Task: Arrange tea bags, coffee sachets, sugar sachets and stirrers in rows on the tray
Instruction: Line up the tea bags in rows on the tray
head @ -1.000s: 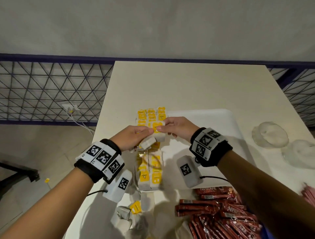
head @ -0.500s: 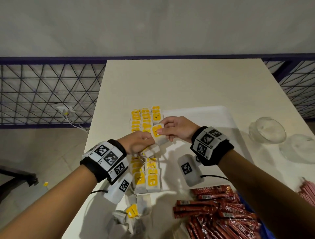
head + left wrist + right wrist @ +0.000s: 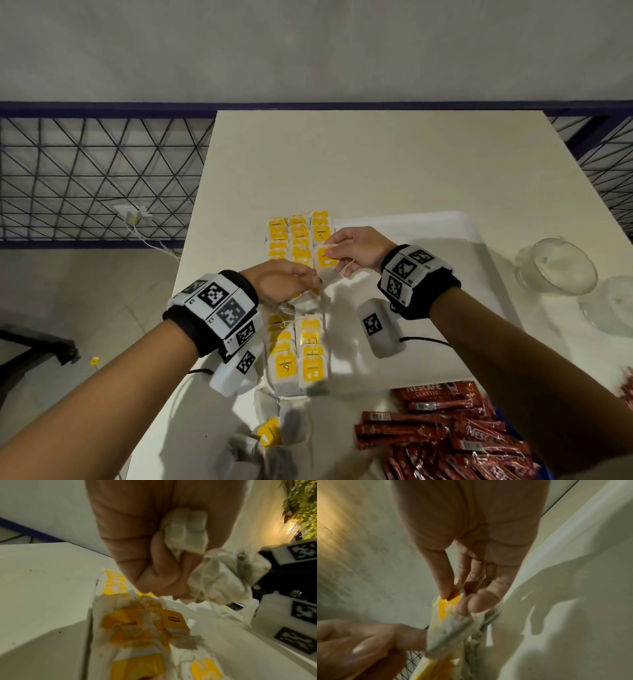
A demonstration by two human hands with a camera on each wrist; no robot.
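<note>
Rows of tea bags (image 3: 297,236) with yellow tags lie along the left side of the white tray (image 3: 428,233); more rows (image 3: 298,359) lie nearer me. My right hand (image 3: 342,255) pinches one tea bag (image 3: 325,260) by its yellow tag (image 3: 448,605) above the gap between the rows. My left hand (image 3: 291,284) holds a clump of tea bags (image 3: 187,534) in its curled fingers, and another tea bag (image 3: 219,580) hangs from it by strings. Its fingertips touch the bag that the right hand holds.
Loose tea bags (image 3: 270,435) lie at the table's near edge. A heap of red coffee sachets (image 3: 445,431) is at the lower right. Two glass bowls (image 3: 556,267) stand at the right. A metal railing (image 3: 85,178) runs behind the table's left edge.
My right hand has pulled one tea bag a little up and to the right, away from the left hand's clump. The left hand has dropped slightly toward the tray.
</note>
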